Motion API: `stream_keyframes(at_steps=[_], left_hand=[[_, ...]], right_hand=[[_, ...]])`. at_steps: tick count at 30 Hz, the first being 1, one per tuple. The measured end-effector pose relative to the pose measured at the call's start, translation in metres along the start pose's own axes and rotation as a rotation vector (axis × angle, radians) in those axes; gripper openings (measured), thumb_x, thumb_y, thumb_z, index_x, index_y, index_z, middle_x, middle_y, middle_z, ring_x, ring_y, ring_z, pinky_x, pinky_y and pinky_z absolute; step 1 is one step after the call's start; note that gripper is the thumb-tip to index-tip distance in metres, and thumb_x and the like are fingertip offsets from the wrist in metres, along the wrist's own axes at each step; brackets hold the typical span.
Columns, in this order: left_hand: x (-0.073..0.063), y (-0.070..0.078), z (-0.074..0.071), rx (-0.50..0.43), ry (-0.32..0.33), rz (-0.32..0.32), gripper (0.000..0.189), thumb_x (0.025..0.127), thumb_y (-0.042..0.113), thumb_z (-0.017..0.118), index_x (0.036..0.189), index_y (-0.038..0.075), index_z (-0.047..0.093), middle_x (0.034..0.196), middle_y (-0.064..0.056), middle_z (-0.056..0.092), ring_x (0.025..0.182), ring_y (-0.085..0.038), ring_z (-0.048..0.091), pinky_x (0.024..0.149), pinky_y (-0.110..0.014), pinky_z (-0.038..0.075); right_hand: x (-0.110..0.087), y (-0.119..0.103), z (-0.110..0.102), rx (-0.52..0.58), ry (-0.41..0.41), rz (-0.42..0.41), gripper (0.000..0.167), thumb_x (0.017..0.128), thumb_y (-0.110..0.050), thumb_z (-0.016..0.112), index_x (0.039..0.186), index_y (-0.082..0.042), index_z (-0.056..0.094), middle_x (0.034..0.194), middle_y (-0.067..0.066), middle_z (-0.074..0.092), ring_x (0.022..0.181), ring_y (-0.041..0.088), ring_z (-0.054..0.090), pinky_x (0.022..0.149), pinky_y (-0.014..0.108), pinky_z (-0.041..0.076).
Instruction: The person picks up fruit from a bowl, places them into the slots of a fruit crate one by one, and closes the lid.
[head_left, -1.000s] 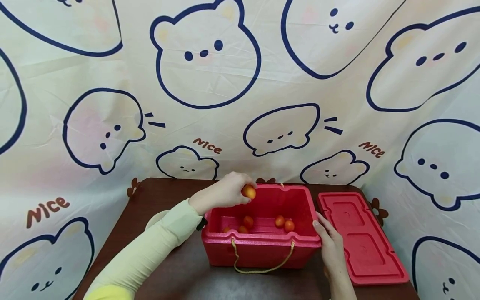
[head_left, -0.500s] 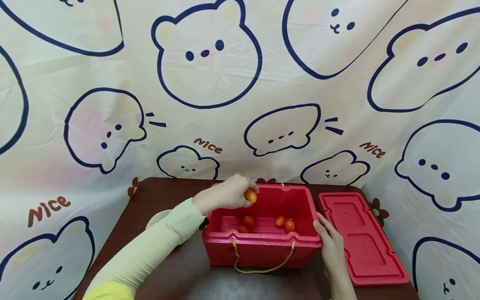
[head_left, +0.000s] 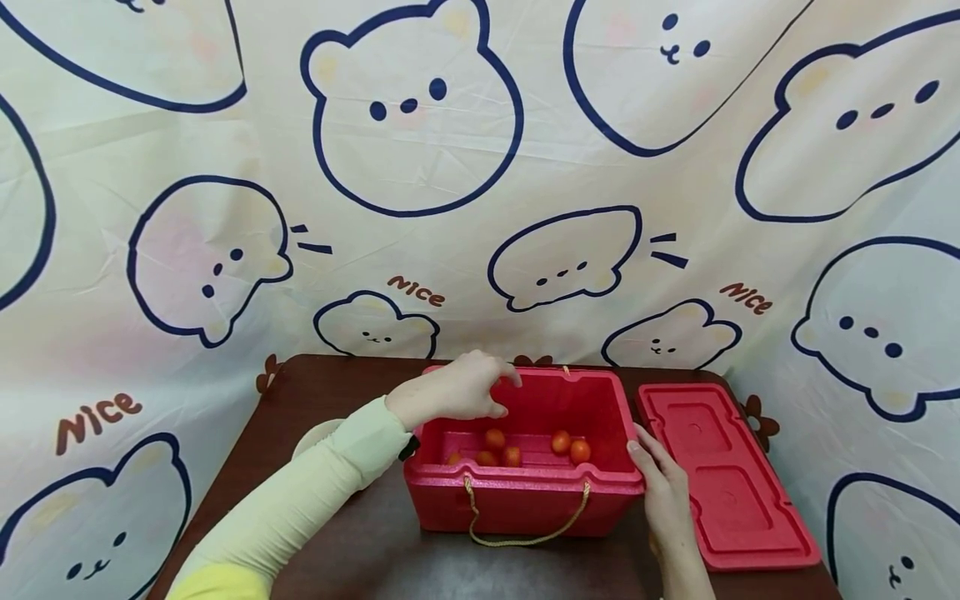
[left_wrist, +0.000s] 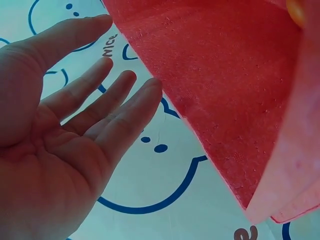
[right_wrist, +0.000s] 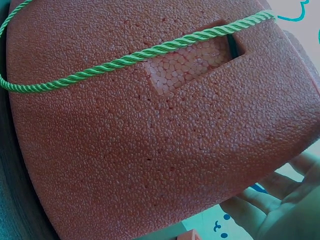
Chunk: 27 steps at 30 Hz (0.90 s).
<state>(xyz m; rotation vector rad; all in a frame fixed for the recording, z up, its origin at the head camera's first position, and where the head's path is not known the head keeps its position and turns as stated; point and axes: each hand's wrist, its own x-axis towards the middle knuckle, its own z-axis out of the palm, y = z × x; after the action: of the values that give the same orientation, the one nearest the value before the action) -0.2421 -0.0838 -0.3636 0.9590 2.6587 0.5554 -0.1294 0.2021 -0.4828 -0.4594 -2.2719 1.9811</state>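
Note:
A red foam box (head_left: 525, 500) with a rope handle (head_left: 517, 543) sits on the table, its top uncovered. Several small round orange-red fruits (head_left: 561, 442) lie on its floor, one of them a fruit (head_left: 512, 456) below my left hand. That left hand (head_left: 457, 387) hovers over the left part of the box, thumb and fingers spread apart with nothing between them. In the left wrist view its palm and parted fingers show beside the box's red wall (left_wrist: 200, 75). My right hand (head_left: 663, 483) grips the box's right end, thumb on the rim.
The red lid (head_left: 727, 475) lies flat on the dark brown table (head_left: 360, 542), right of the box. Behind my left forearm a pale round thing (head_left: 315, 435) is partly hidden. A curtain (head_left: 450, 250) printed with cartoon bears hangs around the table.
My left hand has let go of an orange fruit, which now lies in the box with the others. The fingers have spread apart. My right hand has stayed on the box.

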Motion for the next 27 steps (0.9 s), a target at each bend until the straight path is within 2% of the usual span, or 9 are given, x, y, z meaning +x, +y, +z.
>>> stream_keyframes(at_steps=[7, 10, 12, 15, 22, 27], left_hand=[[-0.008, 0.000, -0.007, -0.013, 0.016, 0.012, 0.042, 0.086, 0.020, 0.081, 0.126, 0.015, 0.070, 0.128, -0.007, 0.067, 0.119, -0.025, 0.059, 0.100, -0.044, 0.052], [-0.015, -0.005, -0.010, -0.025, 0.076, 0.031, 0.040, 0.088, 0.022, 0.079, 0.126, 0.015, 0.069, 0.126, -0.004, 0.068, 0.117, -0.022, 0.061, 0.099, -0.041, 0.053], [-0.021, -0.010, -0.012, -0.040, 0.138, 0.047, 0.037, 0.089, 0.023, 0.078, 0.124, 0.015, 0.070, 0.119, -0.002, 0.070, 0.108, -0.019, 0.064, 0.093, -0.037, 0.055], [-0.036, -0.018, -0.015, -0.091, 0.236, 0.050, 0.034, 0.089, 0.021, 0.078, 0.122, 0.014, 0.070, 0.116, -0.001, 0.070, 0.104, -0.020, 0.065, 0.089, -0.037, 0.057], [-0.077, -0.045, -0.018, -0.171, 0.443, -0.054, 0.042, 0.088, 0.024, 0.079, 0.128, 0.017, 0.066, 0.128, -0.005, 0.066, 0.111, -0.025, 0.065, 0.087, -0.043, 0.059], [-0.105, -0.071, -0.015, -0.203, 0.530, -0.181, 0.044, 0.090, 0.024, 0.078, 0.130, 0.014, 0.064, 0.132, -0.011, 0.064, 0.115, -0.030, 0.063, 0.088, -0.048, 0.058]], right_hand=[[0.000, 0.000, 0.000, -0.003, -0.006, 0.008, 0.057, 0.101, -0.046, 0.057, 0.152, -0.022, 0.048, 0.150, 0.008, 0.050, 0.113, 0.009, 0.057, 0.082, 0.015, 0.052], [0.000, 0.000, 0.000, -0.001, -0.007, 0.014, 0.058, 0.101, -0.046, 0.057, 0.152, -0.022, 0.047, 0.151, 0.008, 0.049, 0.115, 0.013, 0.056, 0.082, 0.015, 0.052], [0.001, -0.001, 0.000, 0.002, -0.008, 0.016, 0.058, 0.101, -0.046, 0.057, 0.152, -0.022, 0.047, 0.151, 0.008, 0.049, 0.116, 0.015, 0.056, 0.082, 0.016, 0.052], [0.001, -0.001, -0.001, -0.003, -0.008, 0.019, 0.058, 0.100, -0.046, 0.057, 0.152, -0.022, 0.047, 0.151, 0.007, 0.049, 0.115, 0.012, 0.056, 0.082, 0.016, 0.052], [0.001, -0.001, -0.001, -0.003, -0.009, 0.018, 0.058, 0.100, -0.045, 0.058, 0.153, -0.022, 0.047, 0.151, 0.009, 0.049, 0.116, 0.015, 0.057, 0.081, 0.016, 0.053], [0.001, 0.000, -0.001, 0.006, -0.016, 0.013, 0.058, 0.101, -0.045, 0.057, 0.153, -0.022, 0.046, 0.151, 0.007, 0.049, 0.118, 0.016, 0.055, 0.082, 0.016, 0.053]])
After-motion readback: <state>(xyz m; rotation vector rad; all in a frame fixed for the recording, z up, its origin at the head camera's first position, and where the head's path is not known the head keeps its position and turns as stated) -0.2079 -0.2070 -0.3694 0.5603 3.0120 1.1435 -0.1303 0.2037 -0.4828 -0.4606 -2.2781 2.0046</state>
